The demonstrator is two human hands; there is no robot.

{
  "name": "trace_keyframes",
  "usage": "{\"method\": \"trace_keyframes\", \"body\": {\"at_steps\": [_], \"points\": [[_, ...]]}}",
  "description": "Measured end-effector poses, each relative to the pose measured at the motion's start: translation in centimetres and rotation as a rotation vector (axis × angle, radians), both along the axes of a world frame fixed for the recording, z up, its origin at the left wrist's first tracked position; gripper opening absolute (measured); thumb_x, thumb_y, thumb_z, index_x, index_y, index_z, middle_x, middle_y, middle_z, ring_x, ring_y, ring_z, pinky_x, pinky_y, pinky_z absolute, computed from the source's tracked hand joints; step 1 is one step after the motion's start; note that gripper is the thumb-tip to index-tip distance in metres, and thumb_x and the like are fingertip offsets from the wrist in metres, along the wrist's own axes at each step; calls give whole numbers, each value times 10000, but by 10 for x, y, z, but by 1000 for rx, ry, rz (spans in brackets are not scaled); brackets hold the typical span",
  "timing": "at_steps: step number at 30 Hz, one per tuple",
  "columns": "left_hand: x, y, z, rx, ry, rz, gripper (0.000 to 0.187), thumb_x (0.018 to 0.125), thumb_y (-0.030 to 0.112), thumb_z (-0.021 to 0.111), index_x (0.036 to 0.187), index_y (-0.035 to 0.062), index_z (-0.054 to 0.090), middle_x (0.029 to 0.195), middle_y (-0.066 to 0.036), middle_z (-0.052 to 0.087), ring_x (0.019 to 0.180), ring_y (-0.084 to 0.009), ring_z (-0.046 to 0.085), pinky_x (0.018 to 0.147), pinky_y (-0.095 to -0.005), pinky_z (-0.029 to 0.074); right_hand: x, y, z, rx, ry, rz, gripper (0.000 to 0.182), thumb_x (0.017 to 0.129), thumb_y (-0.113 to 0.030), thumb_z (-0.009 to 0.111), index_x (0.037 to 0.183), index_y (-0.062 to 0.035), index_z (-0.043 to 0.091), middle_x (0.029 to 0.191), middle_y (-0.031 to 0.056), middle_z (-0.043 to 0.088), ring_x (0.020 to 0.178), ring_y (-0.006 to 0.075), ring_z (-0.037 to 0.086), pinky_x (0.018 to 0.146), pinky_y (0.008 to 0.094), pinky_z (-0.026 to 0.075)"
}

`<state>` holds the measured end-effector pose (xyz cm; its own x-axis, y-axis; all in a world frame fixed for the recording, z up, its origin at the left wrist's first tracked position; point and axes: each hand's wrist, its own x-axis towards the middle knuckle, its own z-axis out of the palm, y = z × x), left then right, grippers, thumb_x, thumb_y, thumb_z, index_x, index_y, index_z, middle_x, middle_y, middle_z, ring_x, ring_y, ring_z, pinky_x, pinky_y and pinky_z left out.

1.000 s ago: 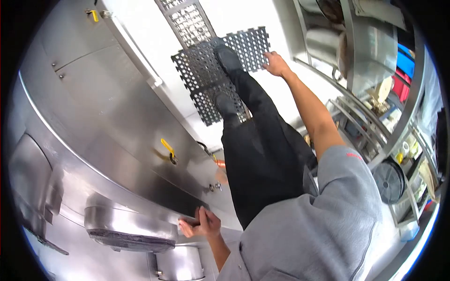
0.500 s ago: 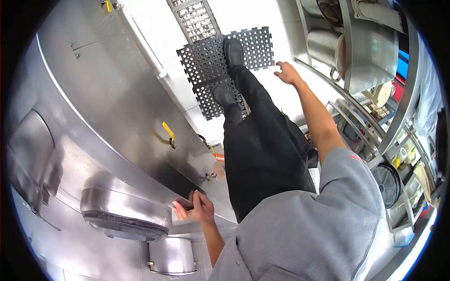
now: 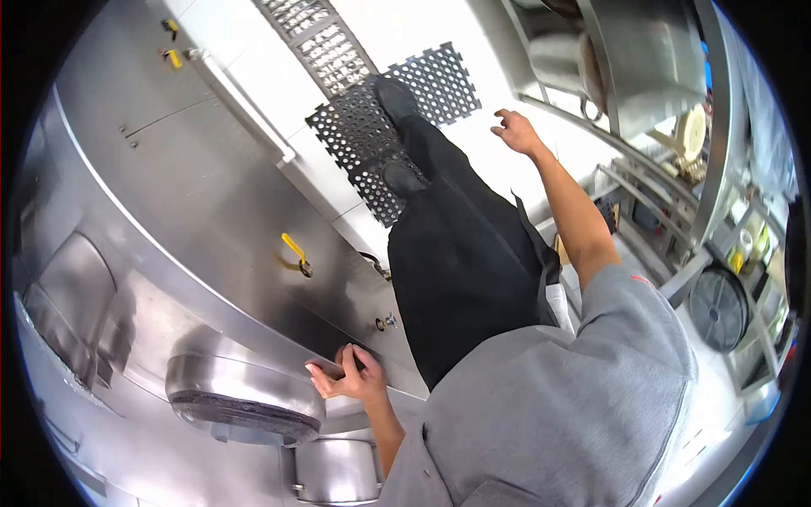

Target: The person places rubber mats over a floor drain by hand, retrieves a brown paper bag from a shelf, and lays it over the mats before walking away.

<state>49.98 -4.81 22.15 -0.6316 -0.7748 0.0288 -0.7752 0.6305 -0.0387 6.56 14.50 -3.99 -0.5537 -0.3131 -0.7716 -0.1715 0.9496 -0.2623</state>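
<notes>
My left hand (image 3: 353,380) touches the front edge of the long steel counter (image 3: 211,291), fingers apart and bent over the rim, with no separate object visible in it. Close to it on the left is a rounded steel vessel with a dark, rough band (image 3: 245,380). My right hand (image 3: 517,133) hangs in the air over the white floor, fingers loosely bent and apart, holding nothing. It is nearest to the tubular steel rail (image 3: 557,114) of the shelving, and apart from it.
Black perforated mats (image 3: 435,84) and a metal floor grate (image 3: 325,46) lie underfoot. Yellow-handled valves (image 3: 293,247) stick out from the counter front. Steel shelving on the right carries a large pot (image 3: 557,63). A steel pot (image 3: 338,469) stands below, and a round dark lid-like disc (image 3: 718,308) leans right.
The view has shifted and turned a little, with more of the floor grate showing. My left hand remains at the counter edge; my right hand stays free in the air.
</notes>
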Motion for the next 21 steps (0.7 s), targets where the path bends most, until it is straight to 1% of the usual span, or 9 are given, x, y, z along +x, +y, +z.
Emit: {"method": "trace_keyframes", "body": {"at_steps": [5, 8, 9, 11, 14, 16, 18, 20, 21], "points": [[-5, -1, 4, -8, 33, -85, 118, 805, 185, 631, 800, 79, 683, 1377, -267, 264, 1243, -352, 287, 953, -420, 354, 76, 79, 15, -66, -3, -119, 467, 801, -264, 621, 1187, -16, 533, 1094, 231, 577, 1021, 351, 563, 907, 400, 441], [2, -2, 0, 10, 56, -53, 132, 813, 201, 645, 807, 73, 679, 1346, -224, 312, 1066, -299, 379, 841, -393, 414, 127, 146, 28, 0, -38, -193, 469, 798, -278, 610, 1185, -24, 534, 1112, 232, 568, 1057, 350, 543, 930, 408, 428], [-1, 0, 2, -30, 5, -113, 128, 813, 201, 649, 825, 77, 680, 1338, -214, 327, 1040, -285, 383, 820, -385, 415, 143, 168, 39, 18, 24, -200, 436, 801, -275, 617, 1145, -14, 561, 1057, 219, 601, 972, 336, 591, 877, 411, 459], [-6, -4, 8, -96, -42, -227, 128, 812, 204, 660, 856, 85, 680, 1327, -201, 351, 1021, -266, 386, 793, -369, 415, 171, 220, 47, 86, 26, -229, 439, 786, -292, 619, 1124, -16, 574, 972, 210, 630, 937, 338, 603, 851, 395, 468], [6, -13, -3, -125, -56, -302, 170, 797, 234, 697, 891, 94, 680, 1340, -199, 347, 1025, -257, 380, 790, -367, 416, 201, 294, 26, 180, -23, -296, 429, 768, -300, 632, 1090, -19, 595, 942, 201, 644, 918, 333, 612, 830, 389, 476], [19, -13, -7, -101, -53, -165, 187, 788, 311, 709, 934, 194, 701, 1286, -156, 430, 990, -240, 428, 844, -377, 359, 216, 354, 2, 249, -63, -321, 416, 758, -300, 640, 1065, -21, 610, 935, 194, 650, 915, 327, 616, 820, 386, 479], [13, -10, -6, -171, -114, -245, 221, 829, 289, 665, 991, 141, 694, 1293, -164, 437, 1049, -274, 457, 898, -370, 367, 228, 416, -30, 346, 41, -313, 408, 734, -316, 657, 1016, -23, 632, 949, 179, 657, 922, 312, 622, 814, 377, 483], [-9, -1, -7, -87, -33, -247, 297, 782, 377, 699, 814, 82, 700, 966, -154, 624, 785, -316, 615, 703, -482, 483, 219, 457, -64, 393, 38, -373, 418, 721, -329, 667, 1004, -23, 636, 959, 176, 656, 935, 310, 621, 820, 371, 482], [-14, 4, -15, -148, 45, -333, 300, 790, 373, 694, 783, 73, 700, 892, -147, 615, 725, -297, 594, 634, -449, 476, 217, 481, -78, 458, 34, -463, 427, 709, -341, 678, 993, -24, 639, 969, 173, 656, 948, 308, 619, 826, 365, 481]]}}
